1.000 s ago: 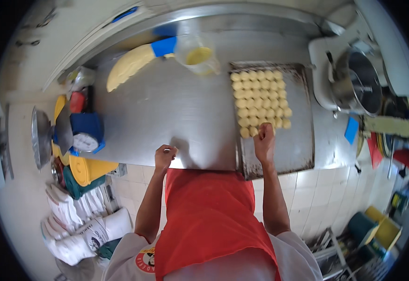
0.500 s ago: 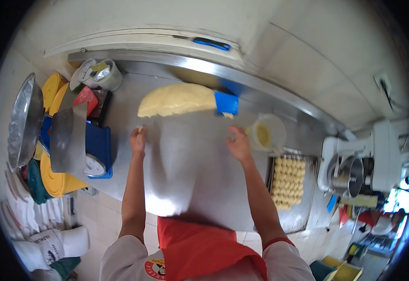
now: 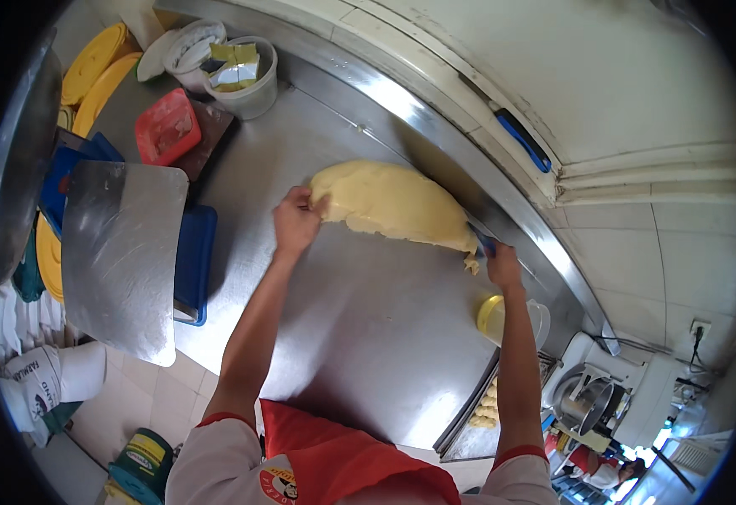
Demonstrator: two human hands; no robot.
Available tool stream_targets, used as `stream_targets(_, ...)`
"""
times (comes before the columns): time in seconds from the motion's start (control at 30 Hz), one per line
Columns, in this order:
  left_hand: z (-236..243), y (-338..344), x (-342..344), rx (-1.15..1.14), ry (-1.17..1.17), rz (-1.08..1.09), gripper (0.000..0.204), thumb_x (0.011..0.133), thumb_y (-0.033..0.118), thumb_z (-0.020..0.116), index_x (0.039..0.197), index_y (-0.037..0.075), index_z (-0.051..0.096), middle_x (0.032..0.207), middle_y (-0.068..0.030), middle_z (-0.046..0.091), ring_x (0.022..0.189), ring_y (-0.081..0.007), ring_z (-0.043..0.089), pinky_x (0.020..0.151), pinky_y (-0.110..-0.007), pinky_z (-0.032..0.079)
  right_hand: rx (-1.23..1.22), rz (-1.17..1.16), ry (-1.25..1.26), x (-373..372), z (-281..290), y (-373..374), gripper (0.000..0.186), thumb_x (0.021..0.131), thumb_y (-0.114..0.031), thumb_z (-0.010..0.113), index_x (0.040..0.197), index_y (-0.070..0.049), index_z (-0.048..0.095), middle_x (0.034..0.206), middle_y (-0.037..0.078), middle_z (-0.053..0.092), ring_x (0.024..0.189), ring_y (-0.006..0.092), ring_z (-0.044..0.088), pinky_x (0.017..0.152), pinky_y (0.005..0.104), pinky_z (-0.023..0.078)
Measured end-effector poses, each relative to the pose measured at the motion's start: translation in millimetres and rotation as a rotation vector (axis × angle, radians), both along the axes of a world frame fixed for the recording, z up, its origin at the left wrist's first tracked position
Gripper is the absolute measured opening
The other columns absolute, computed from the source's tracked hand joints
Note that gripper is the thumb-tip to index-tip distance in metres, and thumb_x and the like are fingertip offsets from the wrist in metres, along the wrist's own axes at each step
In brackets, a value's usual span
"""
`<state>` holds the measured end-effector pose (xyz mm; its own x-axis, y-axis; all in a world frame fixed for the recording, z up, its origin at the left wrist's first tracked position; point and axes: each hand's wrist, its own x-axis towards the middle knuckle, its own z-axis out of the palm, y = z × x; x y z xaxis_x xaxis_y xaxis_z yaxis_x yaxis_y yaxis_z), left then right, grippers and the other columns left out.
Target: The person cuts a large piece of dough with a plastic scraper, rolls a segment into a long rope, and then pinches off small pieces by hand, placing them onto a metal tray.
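Note:
A long, smooth mound of yellow dough (image 3: 393,199) lies toward the far side of the steel worktable (image 3: 360,295). At its left end my left hand (image 3: 297,220) has its fingers curled, gripping the dough's edge. My right hand (image 3: 504,268) is closed round a blue dough scraper (image 3: 482,242), mostly hidden by the hand and set against the dough's right end. Ragged scraps of dough (image 3: 472,264) hang there beside the scraper.
A blue scale with a steel pan (image 3: 120,252) stands left, near a red tray (image 3: 168,126) and a plastic tub (image 3: 254,88). Behind my right forearm are a clear container (image 3: 493,318) and a tray of dough balls (image 3: 486,408). A mixer (image 3: 587,396) stands farther right; a blue-handled knife (image 3: 522,139) is on the wall ledge.
The view has turned and come closer to the dough. My left hand has gone forward to the dough's left end; my right hand has reached out and taken hold of the blue scraper.

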<state>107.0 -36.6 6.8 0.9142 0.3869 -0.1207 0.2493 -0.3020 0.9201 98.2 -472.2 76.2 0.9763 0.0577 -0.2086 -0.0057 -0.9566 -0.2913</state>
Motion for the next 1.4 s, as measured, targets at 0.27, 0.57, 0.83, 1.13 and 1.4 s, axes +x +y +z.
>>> stream_targets(0.27,-12,-33,-4,0.015,0.030,0.133,0.038,0.074,0.017,0.084,0.103,-0.002,0.070,0.094,-0.0181,0.071,0.076,-0.0297,0.069,0.072,-0.037,0.055,0.075,0.573,-0.034,79,84,229,0.013,0.078,-0.008,0.064,0.088,-0.005,0.071,0.088,0.020,0.069,0.085,0.0412,0.064,0.078,0.0497,0.050)
stream_targets(0.57,-20,-37,-31,0.024,-0.091,0.196,0.031,0.070,0.002,0.083,0.098,-0.003,0.071,0.093,-0.0166,0.069,0.073,-0.0273,0.067,0.068,-0.035,0.055,-0.126,0.747,0.166,107,19,323,0.010,0.073,-0.008,0.066,0.080,-0.010,0.074,0.084,0.018,0.070,0.082,0.0389,0.068,0.076,0.0481,0.054)
stream_targets(0.83,-23,-38,-104,-0.003,-0.103,-0.034,0.027,0.070,0.006,0.080,0.095,0.001,0.071,0.093,-0.0177,0.067,0.078,-0.0330,0.067,0.069,-0.039,0.054,0.068,0.691,0.401,43,-11,355,0.019,0.073,-0.020,0.075,0.088,-0.009,0.074,0.088,0.019,0.070,0.086,0.0381,0.069,0.079,0.0458,0.055)
stream_targets(1.13,49,-65,-43,0.373,-0.139,-0.325,0.046,0.073,0.018,0.081,0.116,0.006,0.067,0.119,-0.0151,0.062,0.114,-0.0316,0.057,0.097,-0.042,0.047,-0.091,0.625,0.044,98,58,239,0.014,0.077,-0.016,0.073,0.089,-0.010,0.074,0.085,0.018,0.069,0.080,0.0379,0.067,0.073,0.0473,0.054)
stream_targets(1.4,33,-77,-59,0.635,-0.029,-0.547,0.056,0.074,0.025,0.080,0.125,0.007,0.064,0.129,-0.0159,0.058,0.117,-0.0324,0.054,0.103,-0.044,0.043,-0.234,0.528,0.140,52,1,261,0.017,0.075,-0.017,0.072,0.089,-0.010,0.076,0.095,0.017,0.073,0.088,0.0340,0.071,0.079,0.0427,0.057)
